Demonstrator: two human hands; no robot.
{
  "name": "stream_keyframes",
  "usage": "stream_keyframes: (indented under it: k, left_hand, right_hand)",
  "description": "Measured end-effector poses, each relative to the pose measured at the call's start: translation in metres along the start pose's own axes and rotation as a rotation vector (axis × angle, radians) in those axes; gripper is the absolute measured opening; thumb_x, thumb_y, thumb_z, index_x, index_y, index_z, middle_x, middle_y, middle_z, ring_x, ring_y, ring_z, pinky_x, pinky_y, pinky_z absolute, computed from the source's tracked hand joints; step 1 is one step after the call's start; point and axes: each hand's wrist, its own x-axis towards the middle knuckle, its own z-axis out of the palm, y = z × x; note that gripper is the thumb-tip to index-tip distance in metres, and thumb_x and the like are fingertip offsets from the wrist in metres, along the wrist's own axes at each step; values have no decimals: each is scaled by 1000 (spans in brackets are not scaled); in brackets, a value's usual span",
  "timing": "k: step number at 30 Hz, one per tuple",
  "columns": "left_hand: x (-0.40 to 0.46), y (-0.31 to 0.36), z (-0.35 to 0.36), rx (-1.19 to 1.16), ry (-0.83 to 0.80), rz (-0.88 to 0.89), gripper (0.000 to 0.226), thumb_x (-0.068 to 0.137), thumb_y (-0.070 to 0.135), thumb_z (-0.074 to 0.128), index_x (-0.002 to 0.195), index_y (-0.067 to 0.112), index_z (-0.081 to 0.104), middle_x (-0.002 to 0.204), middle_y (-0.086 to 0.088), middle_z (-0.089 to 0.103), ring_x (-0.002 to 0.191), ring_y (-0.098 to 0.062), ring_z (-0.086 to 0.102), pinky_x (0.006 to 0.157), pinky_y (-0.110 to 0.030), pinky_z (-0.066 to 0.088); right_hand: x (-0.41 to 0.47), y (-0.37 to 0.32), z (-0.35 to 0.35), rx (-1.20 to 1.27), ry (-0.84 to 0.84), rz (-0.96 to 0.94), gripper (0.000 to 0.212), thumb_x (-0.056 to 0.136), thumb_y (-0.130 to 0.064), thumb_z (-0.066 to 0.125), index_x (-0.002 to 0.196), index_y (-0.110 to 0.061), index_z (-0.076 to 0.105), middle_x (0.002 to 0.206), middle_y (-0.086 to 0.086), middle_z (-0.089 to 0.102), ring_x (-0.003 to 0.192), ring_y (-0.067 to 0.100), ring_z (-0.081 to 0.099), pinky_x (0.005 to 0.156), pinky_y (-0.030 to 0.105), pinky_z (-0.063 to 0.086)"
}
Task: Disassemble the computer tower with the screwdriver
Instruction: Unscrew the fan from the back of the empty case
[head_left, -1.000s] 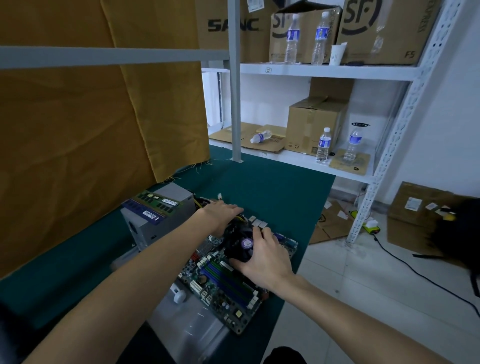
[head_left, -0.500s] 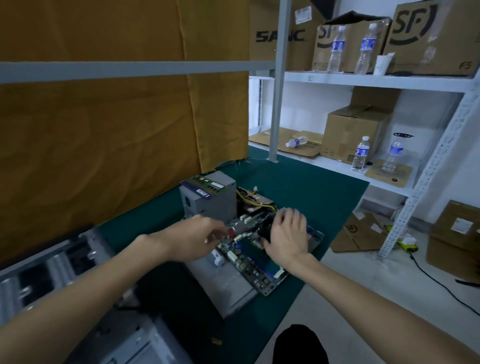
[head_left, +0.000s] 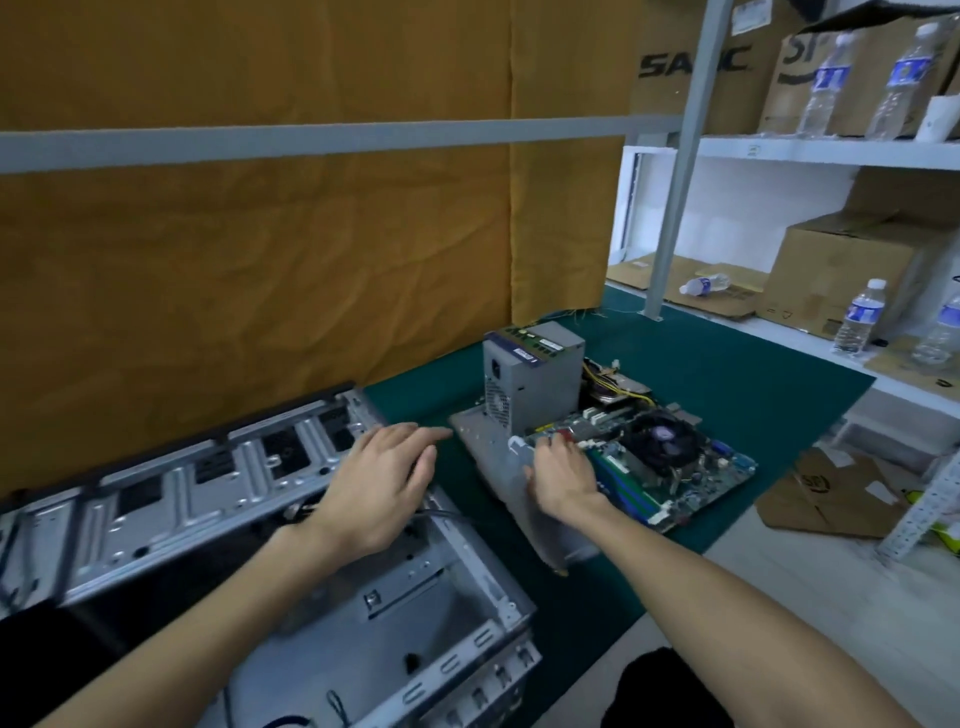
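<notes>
The emptied grey metal tower case (head_left: 291, 561) lies open beneath the left hand (head_left: 382, 480), whose fingers hover spread, holding nothing. The right hand (head_left: 563, 475) pinches something small and red at the green motherboard's (head_left: 691, 483) near edge; whether it is the screwdriver I cannot tell.

Dim indoor light, brightest at two o'clock; motion blur softens everything, and wide-angle distortion bends the frame's edges.

mustard curtain (head_left: 260, 291), white shelving (head_left: 831, 153), cardboard boxes (head_left: 841, 280)

Left hand (head_left: 382, 480) spread flat; right hand (head_left: 563, 475) seemingly pinching.
</notes>
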Motion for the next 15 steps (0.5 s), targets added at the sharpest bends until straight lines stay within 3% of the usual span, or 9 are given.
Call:
stream_keyframes:
  k: [3, 5, 9, 11, 15]
  left_hand:
    - [0, 3, 7, -40, 33, -16, 44, 109, 36, 16, 147, 31, 38, 126, 11, 63, 125, -10, 49, 114, -34, 27]
    - [1, 3, 11, -51, 74, -7, 46, 107, 40, 11, 141, 34, 41, 115, 17, 65, 117, -10, 50, 110, -34, 27]
    - [6, 0, 19, -67, 126, 10, 47, 107, 46, 7, 129, 36, 48, 104, 21, 64, 107, -8, 51, 107, -36, 28]
    - [17, 3, 22, -73, 90, -7, 48, 106, 47, 7, 131, 33, 45, 106, 15, 65, 106, -11, 50, 109, -38, 27]
    - [44, 15, 28, -76, 34, -25, 45, 107, 43, 13, 139, 24, 39, 115, 2, 63, 112, -19, 51, 114, -43, 25]
  right_hand:
    - [-6, -1, -12, 359, 0, 135, 28, 102, -31, 54, 104, -5, 62, 115, 16, 59, 99, 36, 64, 79, 37, 47]
    - [-12, -2, -22, 673, -38, 207, 24, 101, -29, 54, 93, -7, 58, 99, 14, 66, 77, 28, 63, 69, 36, 47]
    - [-29, -18, -50, 1257, -203, 257, 22, 106, -28, 48, 111, -7, 48, 81, 16, 71, 56, 24, 65, 49, 30, 51]
    - [-36, -27, -57, 1316, -222, 217, 26, 107, -30, 46, 114, -6, 47, 81, 17, 71, 58, 27, 69, 46, 30, 52]
    - [-41, -26, -59, 968, -96, 178, 24, 101, -38, 49, 102, -14, 52, 85, 5, 69, 74, 24, 66, 63, 34, 47]
